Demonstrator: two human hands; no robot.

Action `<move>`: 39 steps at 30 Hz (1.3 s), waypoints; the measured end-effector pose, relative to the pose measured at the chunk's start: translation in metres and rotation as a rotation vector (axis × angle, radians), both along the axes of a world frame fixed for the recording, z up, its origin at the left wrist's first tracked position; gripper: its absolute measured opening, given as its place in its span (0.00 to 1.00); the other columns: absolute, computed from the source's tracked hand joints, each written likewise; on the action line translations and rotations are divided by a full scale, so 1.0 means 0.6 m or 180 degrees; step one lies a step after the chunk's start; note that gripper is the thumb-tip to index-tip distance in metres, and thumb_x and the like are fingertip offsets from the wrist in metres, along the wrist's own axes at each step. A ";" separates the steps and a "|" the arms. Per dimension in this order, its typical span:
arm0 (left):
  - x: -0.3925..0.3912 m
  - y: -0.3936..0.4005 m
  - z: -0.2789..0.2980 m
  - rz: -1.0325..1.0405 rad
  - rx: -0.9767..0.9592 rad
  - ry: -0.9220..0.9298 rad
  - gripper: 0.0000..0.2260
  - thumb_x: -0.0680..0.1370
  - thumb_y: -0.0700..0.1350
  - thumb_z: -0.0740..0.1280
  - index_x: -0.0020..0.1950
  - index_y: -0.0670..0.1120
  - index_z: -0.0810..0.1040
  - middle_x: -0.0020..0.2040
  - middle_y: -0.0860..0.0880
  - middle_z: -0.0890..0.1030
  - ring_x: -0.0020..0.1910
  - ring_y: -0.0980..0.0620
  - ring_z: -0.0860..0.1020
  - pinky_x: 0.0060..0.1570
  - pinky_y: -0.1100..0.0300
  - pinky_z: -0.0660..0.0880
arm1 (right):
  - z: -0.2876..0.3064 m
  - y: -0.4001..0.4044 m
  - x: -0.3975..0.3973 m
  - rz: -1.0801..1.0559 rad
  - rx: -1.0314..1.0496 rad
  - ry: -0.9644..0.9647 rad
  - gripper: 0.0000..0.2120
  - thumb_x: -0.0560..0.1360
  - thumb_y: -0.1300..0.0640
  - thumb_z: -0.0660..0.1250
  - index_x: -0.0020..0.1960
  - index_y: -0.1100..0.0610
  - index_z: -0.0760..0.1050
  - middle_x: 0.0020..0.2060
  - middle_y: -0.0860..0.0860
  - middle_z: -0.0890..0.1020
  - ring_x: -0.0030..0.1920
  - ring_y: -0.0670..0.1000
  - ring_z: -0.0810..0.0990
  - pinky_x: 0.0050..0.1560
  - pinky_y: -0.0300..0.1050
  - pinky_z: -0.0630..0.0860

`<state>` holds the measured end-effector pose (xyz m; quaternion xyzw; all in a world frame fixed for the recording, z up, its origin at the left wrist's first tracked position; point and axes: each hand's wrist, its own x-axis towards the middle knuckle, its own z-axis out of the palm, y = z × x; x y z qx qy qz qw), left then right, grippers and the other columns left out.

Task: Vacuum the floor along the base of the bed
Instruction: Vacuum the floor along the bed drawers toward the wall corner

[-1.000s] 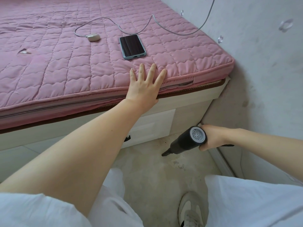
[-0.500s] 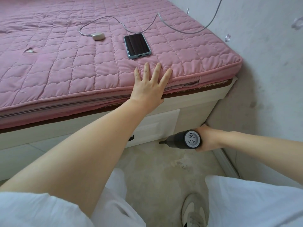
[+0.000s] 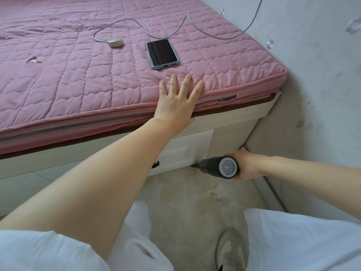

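A small dark handheld vacuum (image 3: 218,166) is held low in my right hand (image 3: 246,165), fingers curled round its handle. Its nozzle tip touches the foot of the white bed base (image 3: 179,151) where the drawer front meets the grey concrete floor (image 3: 187,204). My left hand (image 3: 176,102) rests flat with spread fingers on the edge of the pink quilted mattress (image 3: 78,79), above the drawer.
A phone (image 3: 162,53), a small white charger puck (image 3: 116,43) and its cable (image 3: 175,30) lie on the mattress. The wall (image 3: 316,94) and its skirting (image 3: 271,194) close in on the right. My white shoe (image 3: 230,251) and white trousers fill the bottom.
My right hand has swung the vacuum from the open floor up to the bed base, nozzle now at the drawer's foot. My left hand has stayed on the mattress edge.
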<state>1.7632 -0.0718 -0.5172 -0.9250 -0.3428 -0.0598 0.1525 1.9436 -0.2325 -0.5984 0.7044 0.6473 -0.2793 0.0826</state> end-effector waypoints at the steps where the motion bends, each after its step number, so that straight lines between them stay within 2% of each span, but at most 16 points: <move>1: 0.000 0.000 0.000 0.0000 -0.0002 -0.0002 0.42 0.77 0.59 0.65 0.80 0.51 0.41 0.80 0.40 0.47 0.77 0.31 0.48 0.72 0.31 0.50 | 0.000 0.000 0.002 -0.0007 -0.0002 -0.0005 0.15 0.67 0.54 0.71 0.52 0.50 0.74 0.45 0.47 0.82 0.46 0.49 0.80 0.47 0.44 0.79; 5: 0.000 0.002 -0.001 -0.0019 -0.0002 -0.0002 0.42 0.77 0.59 0.65 0.80 0.51 0.41 0.80 0.40 0.47 0.77 0.31 0.48 0.72 0.31 0.51 | 0.001 0.000 0.009 -0.0064 -0.0033 0.0003 0.15 0.67 0.54 0.71 0.52 0.49 0.73 0.45 0.47 0.82 0.47 0.50 0.80 0.49 0.45 0.79; 8: 0.000 0.003 -0.001 -0.0021 0.0007 0.0008 0.42 0.77 0.59 0.66 0.80 0.50 0.41 0.80 0.40 0.48 0.77 0.31 0.48 0.72 0.31 0.51 | 0.004 -0.002 0.008 -0.0039 -0.0043 0.0004 0.15 0.68 0.55 0.70 0.53 0.50 0.74 0.43 0.45 0.80 0.45 0.48 0.79 0.49 0.42 0.77; 13: 0.000 0.003 0.000 -0.0025 -0.0002 0.0016 0.42 0.77 0.59 0.65 0.79 0.51 0.41 0.80 0.41 0.47 0.77 0.31 0.48 0.72 0.32 0.51 | 0.009 -0.005 0.011 -0.0032 -0.0011 0.0022 0.12 0.66 0.56 0.70 0.42 0.45 0.68 0.35 0.42 0.76 0.40 0.47 0.77 0.40 0.38 0.73; 16: 0.000 0.002 0.001 -0.0020 -0.0019 0.0013 0.42 0.77 0.59 0.65 0.79 0.51 0.41 0.80 0.41 0.47 0.77 0.32 0.48 0.72 0.32 0.51 | 0.018 -0.011 0.011 -0.0018 -0.0001 -0.0041 0.09 0.67 0.57 0.70 0.44 0.52 0.72 0.38 0.48 0.79 0.41 0.50 0.79 0.39 0.39 0.73; 18: 0.000 0.002 0.002 -0.0012 -0.0033 0.0014 0.42 0.77 0.59 0.66 0.79 0.51 0.41 0.80 0.41 0.47 0.77 0.32 0.48 0.72 0.32 0.51 | 0.023 -0.014 0.010 -0.0006 -0.0045 -0.0107 0.11 0.68 0.57 0.70 0.48 0.57 0.75 0.41 0.54 0.81 0.43 0.53 0.80 0.41 0.42 0.74; 23: 0.000 0.002 0.004 0.0003 -0.0037 0.0040 0.42 0.77 0.58 0.66 0.79 0.51 0.41 0.80 0.41 0.47 0.77 0.32 0.48 0.72 0.32 0.51 | 0.030 -0.021 0.010 -0.0014 -0.0005 -0.0166 0.09 0.68 0.56 0.70 0.42 0.54 0.70 0.36 0.51 0.75 0.37 0.50 0.73 0.32 0.37 0.66; 27: 0.001 0.001 0.003 0.0007 -0.0033 0.0059 0.42 0.77 0.59 0.65 0.79 0.51 0.40 0.80 0.41 0.47 0.77 0.32 0.48 0.72 0.32 0.51 | 0.026 -0.021 0.013 -0.0077 0.0069 -0.0165 0.09 0.68 0.56 0.70 0.45 0.56 0.73 0.38 0.52 0.77 0.38 0.50 0.75 0.35 0.38 0.68; 33: 0.001 0.002 0.002 0.0009 -0.0005 0.0060 0.42 0.77 0.59 0.66 0.79 0.50 0.40 0.80 0.41 0.47 0.77 0.32 0.48 0.72 0.32 0.51 | 0.018 -0.014 0.015 -0.0019 0.0130 -0.0113 0.10 0.67 0.54 0.71 0.45 0.50 0.72 0.39 0.48 0.79 0.42 0.50 0.79 0.40 0.41 0.74; 39: 0.001 0.002 0.002 0.0004 0.0023 0.0052 0.43 0.76 0.59 0.66 0.79 0.50 0.41 0.80 0.41 0.48 0.77 0.32 0.48 0.72 0.32 0.51 | 0.022 -0.015 0.015 0.0045 0.0101 -0.0175 0.09 0.66 0.54 0.70 0.40 0.51 0.71 0.36 0.51 0.78 0.38 0.51 0.77 0.36 0.40 0.71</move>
